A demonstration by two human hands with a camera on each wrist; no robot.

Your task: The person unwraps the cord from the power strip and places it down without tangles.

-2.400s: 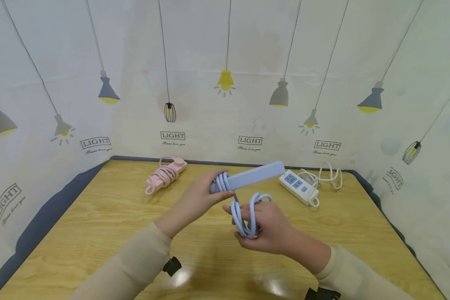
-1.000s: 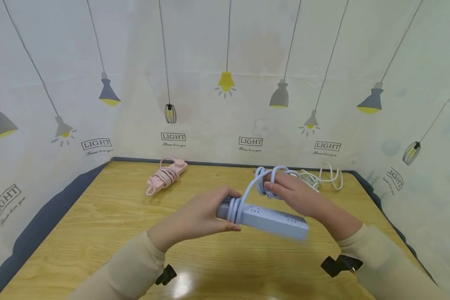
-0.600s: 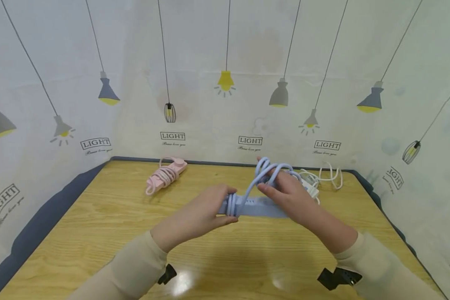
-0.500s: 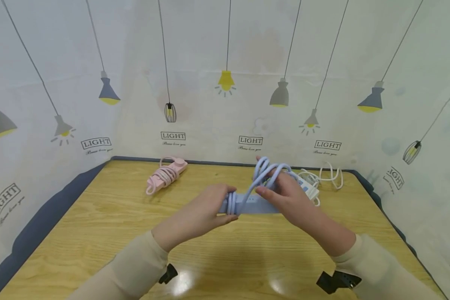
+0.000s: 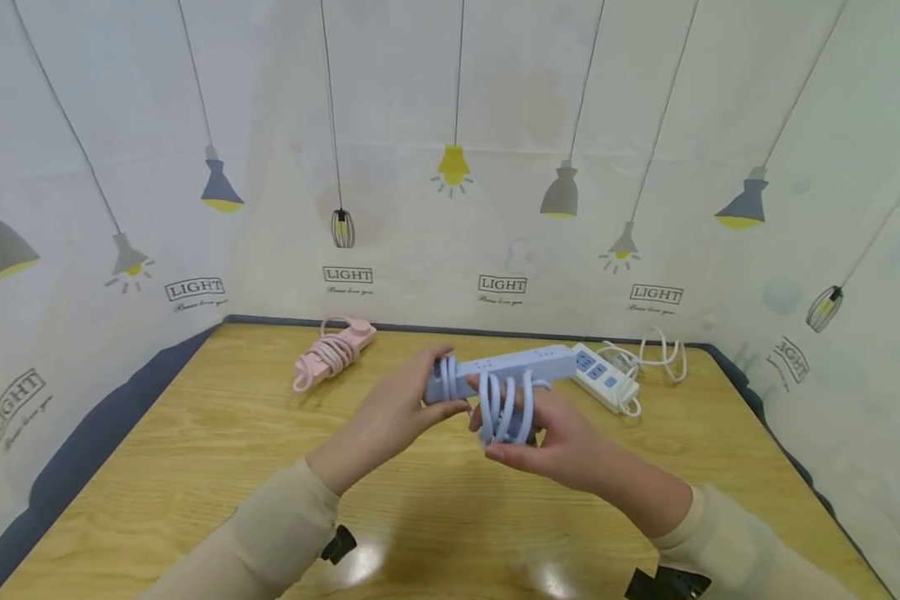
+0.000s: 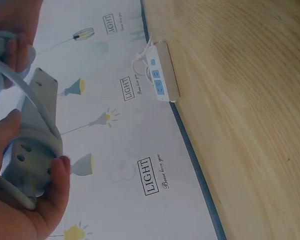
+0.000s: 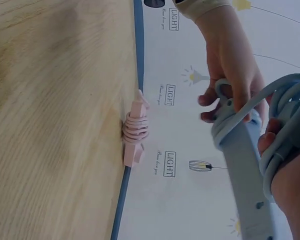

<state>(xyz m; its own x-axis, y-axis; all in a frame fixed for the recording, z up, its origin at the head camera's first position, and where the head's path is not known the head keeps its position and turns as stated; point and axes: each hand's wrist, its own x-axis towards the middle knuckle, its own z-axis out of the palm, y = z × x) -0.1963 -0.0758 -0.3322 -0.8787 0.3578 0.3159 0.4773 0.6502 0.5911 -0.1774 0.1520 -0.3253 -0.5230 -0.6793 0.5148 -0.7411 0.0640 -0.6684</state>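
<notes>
Above the table my left hand [image 5: 393, 400] grips one end of a light-blue power strip [image 5: 510, 362]. A few turns of its cord circle that end, beside my thumb and fingers. My right hand [image 5: 566, 433] holds a looped bundle of the same blue cord [image 5: 506, 412], just in front of the strip. In the left wrist view a length of cord [image 6: 32, 95] runs from the wrapped end up to the bundle. The right wrist view shows the strip's long body [image 7: 247, 180] slanting down from my left hand. The plug is hard to make out within the bundle.
A pink power strip [image 5: 335, 352] wound in its own cord lies at the table's back left. At the back right lies a white power strip [image 5: 603, 379] with blue sockets and a loose white cord [image 5: 663, 358]. A lamp-printed backdrop [image 5: 427, 242] surrounds the wooden table [image 5: 217, 467].
The strip has tilted so its right end points up and away. My right hand has brought the cord bundle down and toward me, from above the strip to in front of it.
</notes>
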